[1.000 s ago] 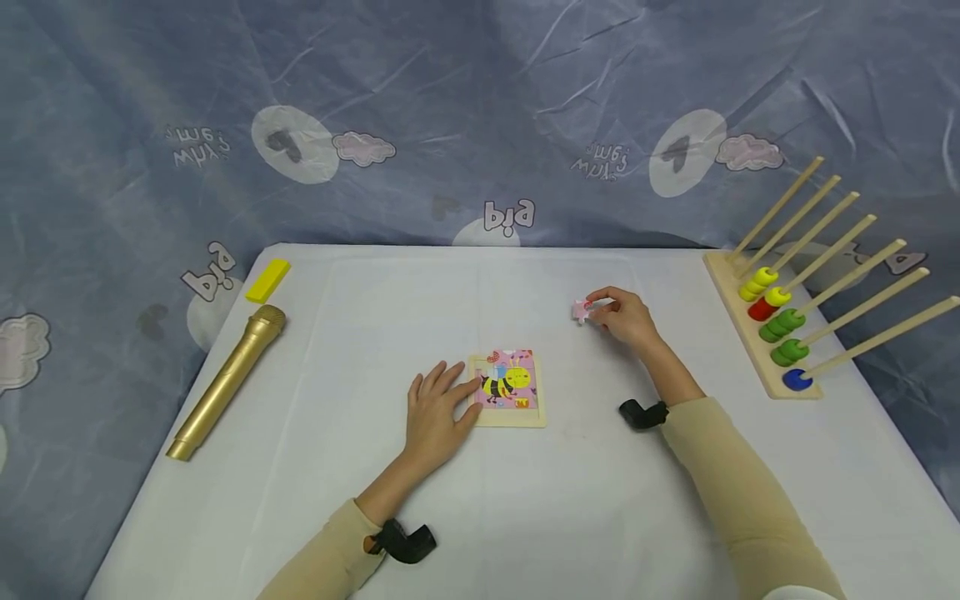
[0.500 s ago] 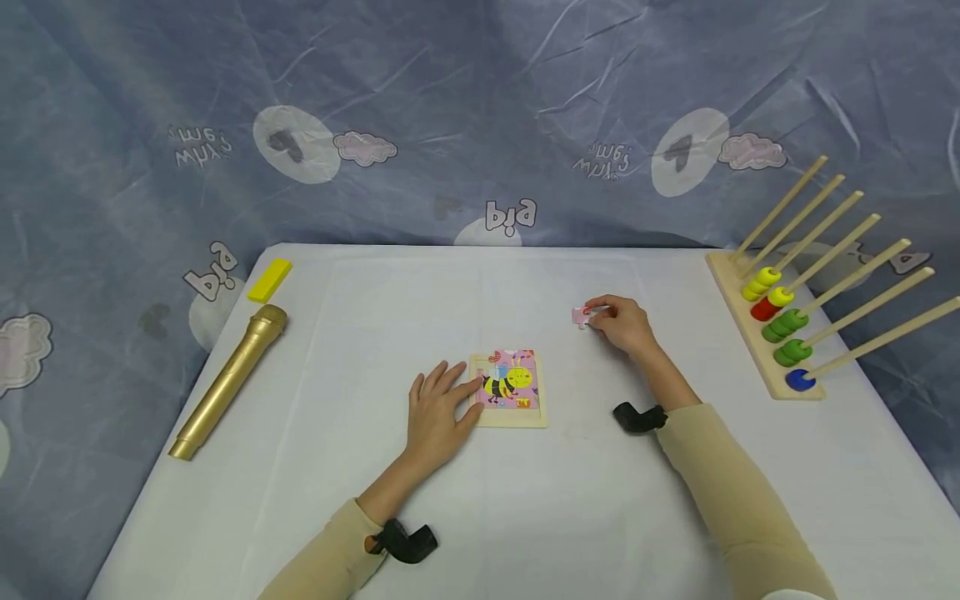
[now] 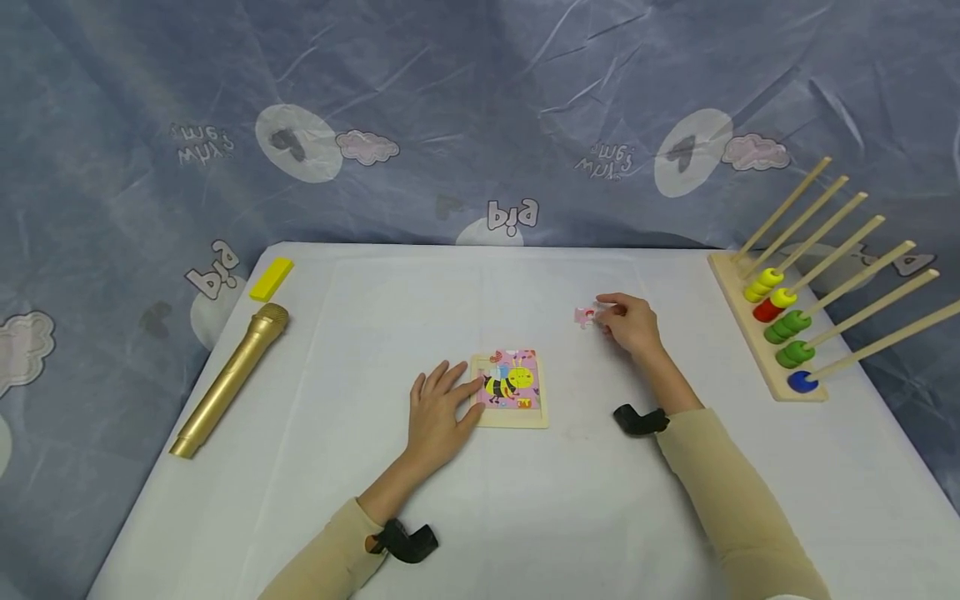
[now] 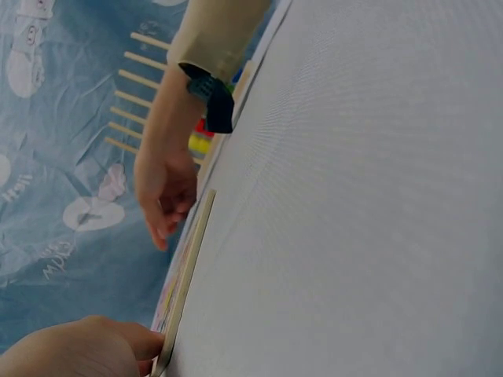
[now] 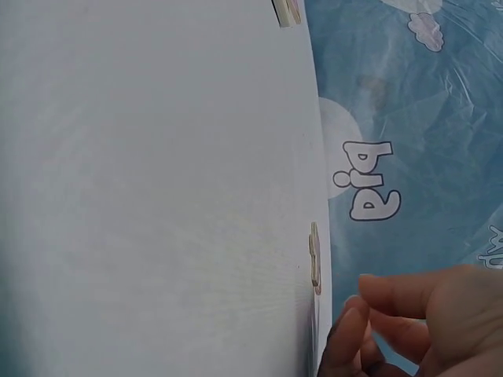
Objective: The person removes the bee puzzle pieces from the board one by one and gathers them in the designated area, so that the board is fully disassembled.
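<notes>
A small pink jigsaw piece [image 3: 583, 316] lies on the white table, also seen edge-on in the right wrist view as a thin wooden piece [image 5: 315, 258]. My right hand [image 3: 630, 323] is just to its right, fingers loosely bent and fingertips beside the piece with a small gap. Nothing is between the right fingers [image 5: 397, 294]. At the table's middle is a framed bee jigsaw puzzle [image 3: 512, 417], pink with a yellow and black bee. My left hand [image 3: 438, 417] rests at its left side, fingers spread, index finger and thumb touching the frame.
A wooden bead abacus [image 3: 772, 358] with upright rods stands at the right. Along the left edge lie a gold microphone [image 3: 228, 382] and a yellow block [image 3: 272, 279]. A patterned blue-grey cloth [image 3: 420, 100] hangs behind the table.
My right fingers have let go of the jigsaw piece and drawn slightly right. The piece was turned a little and set down. The left hand and puzzle have stayed put.
</notes>
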